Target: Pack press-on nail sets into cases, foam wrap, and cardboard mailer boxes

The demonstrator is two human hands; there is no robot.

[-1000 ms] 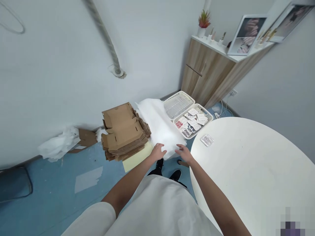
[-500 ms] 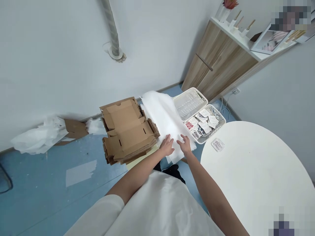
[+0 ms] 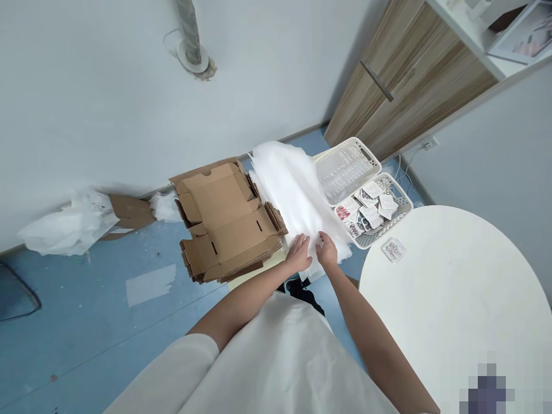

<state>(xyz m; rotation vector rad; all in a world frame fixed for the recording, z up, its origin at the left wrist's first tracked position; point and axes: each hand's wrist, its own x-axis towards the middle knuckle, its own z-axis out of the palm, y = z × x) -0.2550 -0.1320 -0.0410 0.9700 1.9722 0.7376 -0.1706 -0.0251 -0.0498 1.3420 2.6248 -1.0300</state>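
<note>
A stack of thin white foam sheets (image 3: 288,184) lies in front of me, its near edge under my hands. My left hand (image 3: 299,254) rests on the sheets with its fingers stretched out and the thumb apart. Just to its right, my right hand (image 3: 328,250) has its fingers curled in on the white sheet, thumb and forefinger close together; how much it grips is hard to see. Flattened brown cardboard boxes (image 3: 228,210) are piled to the left of the sheets, close to my left hand.
Behind the sheets stand a white basket of clear plastic cases (image 3: 347,167) and a white basket of printed cards (image 3: 394,221). On the round white table (image 3: 452,287) lies a small clear case (image 3: 393,250). White wrapping (image 3: 71,224) lies by the wall. A wooden cabinet (image 3: 409,75) fills the corner.
Both hands have come down onto the foam sheets. The right fingers, spread before, have curled in and moved closer to the left hand. My view has tilted down slightly.
</note>
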